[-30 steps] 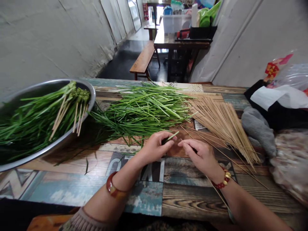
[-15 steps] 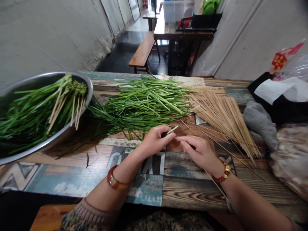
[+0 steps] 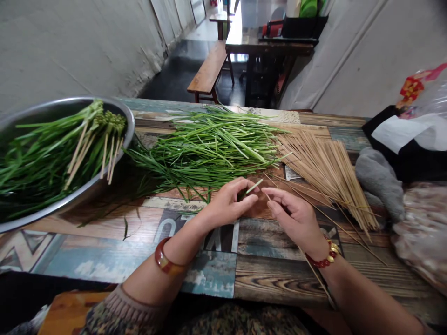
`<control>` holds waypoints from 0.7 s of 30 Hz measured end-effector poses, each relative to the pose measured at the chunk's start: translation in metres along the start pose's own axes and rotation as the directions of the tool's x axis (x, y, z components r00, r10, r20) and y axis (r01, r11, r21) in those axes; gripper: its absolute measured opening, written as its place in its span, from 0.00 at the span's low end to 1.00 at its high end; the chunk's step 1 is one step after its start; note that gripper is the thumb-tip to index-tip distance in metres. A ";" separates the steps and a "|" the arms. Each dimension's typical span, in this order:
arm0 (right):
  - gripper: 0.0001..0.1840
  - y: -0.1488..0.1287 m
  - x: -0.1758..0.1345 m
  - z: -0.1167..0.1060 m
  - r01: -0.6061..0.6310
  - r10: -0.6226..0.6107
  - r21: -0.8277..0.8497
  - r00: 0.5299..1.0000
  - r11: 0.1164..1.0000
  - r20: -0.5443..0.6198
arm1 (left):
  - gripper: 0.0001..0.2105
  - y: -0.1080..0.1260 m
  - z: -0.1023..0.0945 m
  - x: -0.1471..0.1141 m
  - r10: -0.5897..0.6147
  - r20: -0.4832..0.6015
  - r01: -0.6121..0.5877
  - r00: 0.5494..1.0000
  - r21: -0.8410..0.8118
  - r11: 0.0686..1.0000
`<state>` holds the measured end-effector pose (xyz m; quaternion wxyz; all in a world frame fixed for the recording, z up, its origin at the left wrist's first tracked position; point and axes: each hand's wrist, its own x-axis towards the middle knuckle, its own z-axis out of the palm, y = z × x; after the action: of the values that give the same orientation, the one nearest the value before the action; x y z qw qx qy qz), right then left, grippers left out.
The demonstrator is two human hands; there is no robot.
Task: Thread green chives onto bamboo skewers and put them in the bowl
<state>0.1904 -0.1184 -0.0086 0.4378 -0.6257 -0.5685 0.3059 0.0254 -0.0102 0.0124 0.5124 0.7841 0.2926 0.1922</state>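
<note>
Left forearm (image 3: 148,283) and right forearm (image 3: 366,294) converging forward; left hand (image 3: 234,200) with fingers (image 3: 241,184) curled above the thumb (image 3: 248,202), right hand (image 3: 295,216) in a pinch (the two hands near, not touching).

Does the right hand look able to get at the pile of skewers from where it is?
Probably yes: the right hand is close by the pile of skewers, with only a few stray skewers lying low on the table between. It holds one skewer, though, which might hamper it.

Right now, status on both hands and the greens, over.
Left hand holding green stem; right hand gripping thin skewer. Greens piled beyond left hand. Skewer pile beyond right hand.
</note>
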 end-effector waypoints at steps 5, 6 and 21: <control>0.14 0.002 -0.002 0.003 -0.042 0.041 0.043 0.999 0.998 0.013 | 0.11 -0.001 0.000 0.000 -0.067 0.008 0.067 0.998 -0.141 0.988; 0.14 0.002 -0.002 0.003 -0.043 0.042 0.040 0.999 0.998 0.013 | 0.10 -0.002 0.001 0.000 -0.063 -0.009 0.061 0.998 -0.153 0.986; 0.13 -0.002 0.001 0.004 -0.050 0.050 -0.019 0.998 0.999 -0.030 | 0.07 -0.001 0.007 0.000 -0.111 -0.072 0.092 0.991 -0.230 0.969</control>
<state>0.1860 -0.1170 -0.0081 0.4322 -0.6483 -0.5492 0.3020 0.0296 -0.0147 0.0091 0.5946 0.6958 0.3302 0.2308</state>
